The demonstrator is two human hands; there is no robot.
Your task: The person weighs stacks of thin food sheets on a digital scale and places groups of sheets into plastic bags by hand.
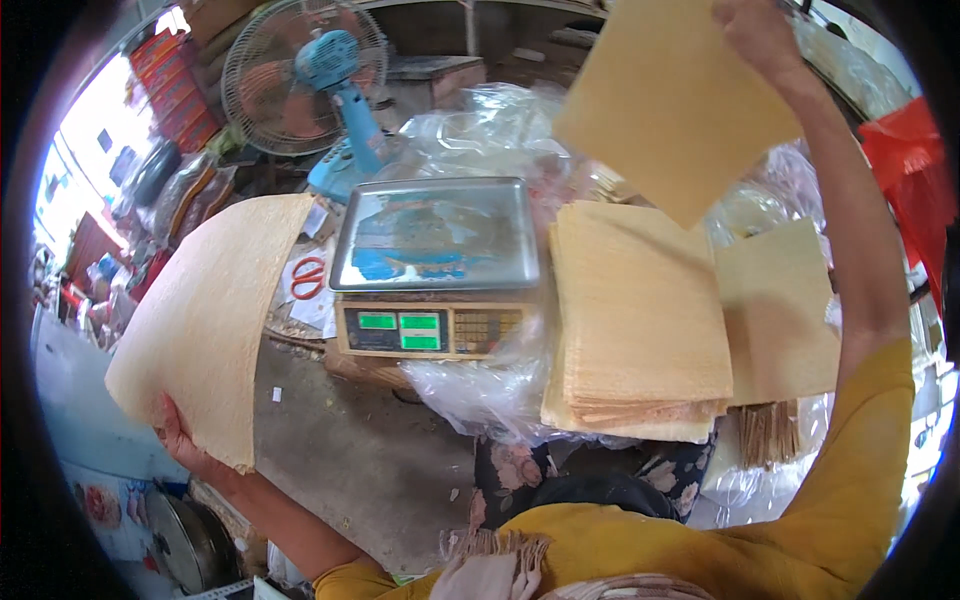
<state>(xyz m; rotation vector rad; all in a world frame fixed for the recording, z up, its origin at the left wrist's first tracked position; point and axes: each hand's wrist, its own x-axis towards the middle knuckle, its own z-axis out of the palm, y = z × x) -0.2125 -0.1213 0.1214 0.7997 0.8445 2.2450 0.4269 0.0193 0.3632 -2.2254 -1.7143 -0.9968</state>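
Observation:
My left hand (178,439) grips the lower edge of a thin tan sheet (210,315), which curves upward at the left. At the upper right my right hand (754,34) pinches another tan sheet (667,105) by its edge, so that it hangs with a corner pointing down. Below that sheet lies a thick stack of similar sheets (645,300) on clear plastic. Beside the stack, to its right, is a further tan sheet (780,315) with a shadow over it. An electronic scale (435,240) with a bare metal pan and lit green displays stands left of the stack.
Red-handled scissors (307,277) lie on paper left of the scale. A blue fan (330,67) stands behind. Crumpled clear plastic (480,120) spreads around the scale and stack. A bundle of thin brown strips (769,435) sits at the lower right, and a red plastic bag (911,165) hangs farther right.

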